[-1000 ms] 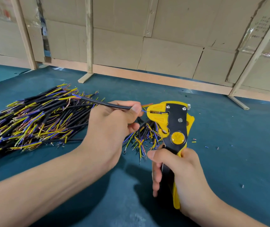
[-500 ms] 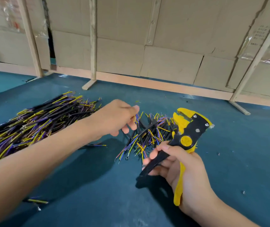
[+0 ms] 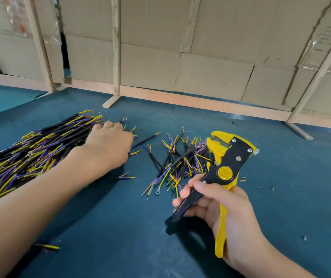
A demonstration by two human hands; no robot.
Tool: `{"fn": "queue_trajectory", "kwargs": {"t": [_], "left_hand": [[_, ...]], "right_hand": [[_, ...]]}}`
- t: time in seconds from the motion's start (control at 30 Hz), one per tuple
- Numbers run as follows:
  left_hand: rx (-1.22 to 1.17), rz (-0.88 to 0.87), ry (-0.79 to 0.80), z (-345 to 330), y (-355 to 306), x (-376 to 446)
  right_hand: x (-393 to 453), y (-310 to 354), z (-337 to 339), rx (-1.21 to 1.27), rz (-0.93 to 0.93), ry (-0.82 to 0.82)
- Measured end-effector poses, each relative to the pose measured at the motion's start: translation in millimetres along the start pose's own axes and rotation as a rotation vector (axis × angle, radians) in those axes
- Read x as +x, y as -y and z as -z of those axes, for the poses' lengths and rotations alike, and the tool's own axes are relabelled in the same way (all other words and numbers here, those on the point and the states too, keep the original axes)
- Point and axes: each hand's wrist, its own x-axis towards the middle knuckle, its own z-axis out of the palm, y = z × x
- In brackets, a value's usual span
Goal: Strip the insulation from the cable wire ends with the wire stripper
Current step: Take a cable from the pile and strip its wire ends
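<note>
A large pile of black cables (image 3: 40, 153) with yellow and purple wire ends lies at the left of the blue table (image 3: 293, 197). My left hand (image 3: 108, 145) rests knuckles-up on the pile's right end, fingers curled down among the cable ends; they are hidden, so a grip cannot be made out. A smaller, scattered heap of cables (image 3: 180, 163) lies in the middle. Just right of it my right hand (image 3: 226, 207) holds the yellow and black wire stripper (image 3: 228, 157) by its spread handles, jaws pointing up and away, nothing in them.
A cardboard wall (image 3: 210, 57) with wooden struts closes off the table's far side; one strut foot (image 3: 110, 101) juts onto the table behind the pile. A single loose cable (image 3: 47, 246) lies near the front left. Small insulation scraps (image 3: 242, 179) dot the table right of the stripper.
My left hand fed a cable to the stripper, dropped it onto the middle heap, then moved left to the large pile. The stripper's handles have spread and it tilted right.
</note>
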Motion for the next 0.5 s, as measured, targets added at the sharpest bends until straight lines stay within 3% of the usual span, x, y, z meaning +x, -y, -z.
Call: {"fn": "queue_trajectory", "kwargs": {"t": [0.13,0.27,0.5], "left_hand": [[0.009,0.036,-0.165,-6,-14,-10],[0.039,0.053,-0.035,-6,-23,-12],[-0.189,0.002,0.051,11,-19,-26]], "right_hand": [[0,1,1,0.019,-0.005,-0.007],[1,1,2,0.022,-0.014,-0.017],[2,2,2,0.025,-0.026,-0.021]]}}
